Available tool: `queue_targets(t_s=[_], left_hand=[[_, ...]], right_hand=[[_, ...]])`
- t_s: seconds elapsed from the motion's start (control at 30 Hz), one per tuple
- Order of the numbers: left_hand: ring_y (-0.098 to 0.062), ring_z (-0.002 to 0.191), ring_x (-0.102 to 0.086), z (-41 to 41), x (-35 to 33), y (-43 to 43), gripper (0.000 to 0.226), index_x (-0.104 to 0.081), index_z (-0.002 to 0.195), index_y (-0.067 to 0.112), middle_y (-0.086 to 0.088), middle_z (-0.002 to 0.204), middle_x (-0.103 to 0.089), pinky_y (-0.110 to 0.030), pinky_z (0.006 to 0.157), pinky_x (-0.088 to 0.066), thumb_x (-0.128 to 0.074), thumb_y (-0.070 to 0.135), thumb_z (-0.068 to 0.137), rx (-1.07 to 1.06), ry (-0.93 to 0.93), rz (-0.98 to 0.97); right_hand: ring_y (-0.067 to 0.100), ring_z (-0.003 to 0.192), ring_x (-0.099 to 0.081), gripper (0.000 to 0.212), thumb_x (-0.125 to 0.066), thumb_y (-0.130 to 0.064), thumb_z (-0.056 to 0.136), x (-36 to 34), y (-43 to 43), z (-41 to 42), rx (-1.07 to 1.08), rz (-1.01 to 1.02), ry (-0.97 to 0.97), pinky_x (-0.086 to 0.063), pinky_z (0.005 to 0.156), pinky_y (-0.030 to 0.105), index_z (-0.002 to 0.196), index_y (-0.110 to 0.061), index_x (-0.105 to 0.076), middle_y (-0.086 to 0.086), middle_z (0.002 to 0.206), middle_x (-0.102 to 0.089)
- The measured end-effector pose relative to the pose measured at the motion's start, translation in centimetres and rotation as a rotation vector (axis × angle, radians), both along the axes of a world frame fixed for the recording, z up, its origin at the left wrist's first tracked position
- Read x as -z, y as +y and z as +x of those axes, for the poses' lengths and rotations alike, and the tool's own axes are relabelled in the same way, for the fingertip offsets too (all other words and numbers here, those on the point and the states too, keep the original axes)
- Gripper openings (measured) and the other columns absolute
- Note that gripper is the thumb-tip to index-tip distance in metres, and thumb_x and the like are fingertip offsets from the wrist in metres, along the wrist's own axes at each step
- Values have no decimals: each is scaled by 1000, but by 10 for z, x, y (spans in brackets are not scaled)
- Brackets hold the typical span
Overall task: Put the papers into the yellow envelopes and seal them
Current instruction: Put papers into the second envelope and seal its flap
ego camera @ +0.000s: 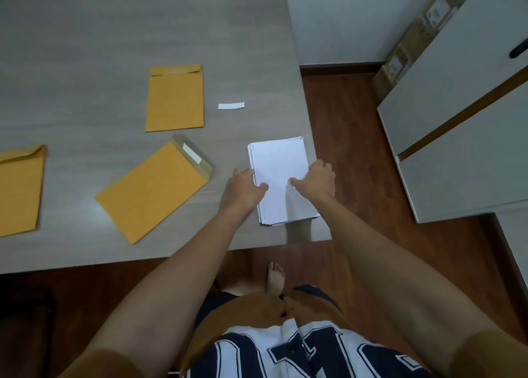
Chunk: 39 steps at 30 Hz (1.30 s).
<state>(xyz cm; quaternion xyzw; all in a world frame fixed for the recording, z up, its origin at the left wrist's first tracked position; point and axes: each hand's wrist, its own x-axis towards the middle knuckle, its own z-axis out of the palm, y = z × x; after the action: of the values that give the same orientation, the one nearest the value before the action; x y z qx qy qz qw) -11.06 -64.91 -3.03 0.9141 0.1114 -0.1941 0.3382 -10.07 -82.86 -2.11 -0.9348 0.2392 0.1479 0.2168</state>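
A stack of white papers (278,160) lies near the table's right front corner. My left hand (244,189) rests on the stack's left edge, thumb on the top sheet. My right hand (317,179) presses on the stack's right side, thumb on the top sheet. Three yellow envelopes lie on the table. One (175,99) lies straight at the middle with its flap folded over. A second (151,192) lies tilted to the left of the papers, flap open with a white strip on it. A third (20,189) sits at the left edge, partly cut off.
A small white paper strip (231,105) lies on the grey table (114,29) behind the papers. Beyond the table's right edge are wooden floor (351,137), a white cabinet (457,137) and a long cardboard box (414,43). My bare foot (275,277) shows under the front edge.
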Motion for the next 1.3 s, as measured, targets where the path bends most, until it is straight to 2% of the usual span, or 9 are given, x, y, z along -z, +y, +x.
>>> queue_targets(t_s=[0.2, 0.33, 0.47, 0.6, 0.7, 0.93, 1.0, 1.1, 1.3], left_hand=[[-38, 107, -60, 6, -3, -15, 42, -65, 112, 2, -20, 119, -61, -46, 88, -53, -63, 28, 79, -195, 38, -69], [-28, 113, -60, 11, -3, -21, 44, -62, 125, 6, -13, 130, -59, -38, 97, -50, -66, 21, 83, -312, 55, -122], [-26, 111, -60, 10, 0, -27, 40, -62, 122, 7, -9, 130, -58, -34, 92, -51, -65, 19, 83, -305, 22, -81], [-27, 88, -60, 14, 2, -30, 13, -65, 92, 11, -6, 98, -60, -32, 80, -51, -67, 17, 80, -379, 31, -107], [-24, 74, -55, 20, 2, -30, 5, -61, 79, 14, -7, 83, -58, -30, 72, -48, -67, 15, 79, -427, 67, -168], [-25, 65, -53, 20, 1, -38, 3, -63, 74, 11, -6, 71, -61, -31, 62, -48, -64, 12, 76, -423, 71, -148], [-25, 71, -59, 20, -1, -40, 8, -66, 82, 9, -5, 77, -64, -30, 66, -49, -67, 14, 76, -434, 64, -143], [-24, 89, -62, 18, -4, -42, 34, -57, 106, 8, -3, 96, -61, -29, 72, -49, -72, 17, 77, -489, 55, -156], [-26, 104, -64, 15, -4, -47, 46, -55, 117, 6, -10, 115, -66, -27, 75, -47, -76, 19, 78, -441, 45, -130]], right_hand=[[32, 122, -50, 78, -76, -48, 78, 2, -2, 0, -20, 31, -16, -49, 95, 39, 133, -5, -42, 14, 135, -45], [33, 121, -50, 76, -76, -47, 78, 2, -4, -2, -37, 38, -27, -48, 92, 39, 131, -4, -42, 14, 133, -45], [32, 119, -51, 75, -75, -48, 79, 3, -6, -2, -46, 44, -37, -49, 92, 38, 131, -6, -42, 14, 133, -46], [32, 120, -50, 75, -74, -48, 79, 3, -6, -1, -58, 55, -27, -49, 93, 37, 132, -6, -41, 14, 134, -45], [32, 120, -49, 74, -74, -46, 80, 3, -7, -1, -66, 63, -24, -48, 93, 38, 131, -5, -40, 14, 133, -44], [33, 121, -49, 74, -74, -47, 80, 4, -8, -1, -74, 53, -11, -48, 93, 37, 132, -6, -39, 14, 134, -44], [33, 121, -50, 75, -74, -48, 80, 4, -8, -1, -76, 47, -10, -48, 93, 37, 132, -6, -39, 14, 134, -44], [33, 120, -49, 75, -74, -47, 80, 5, -8, -1, -78, 41, -13, -48, 92, 37, 132, -6, -39, 14, 134, -44], [33, 122, -49, 76, -73, -48, 80, 7, -7, -1, -79, 29, -15, -48, 94, 37, 133, -6, -38, 14, 136, -44]])
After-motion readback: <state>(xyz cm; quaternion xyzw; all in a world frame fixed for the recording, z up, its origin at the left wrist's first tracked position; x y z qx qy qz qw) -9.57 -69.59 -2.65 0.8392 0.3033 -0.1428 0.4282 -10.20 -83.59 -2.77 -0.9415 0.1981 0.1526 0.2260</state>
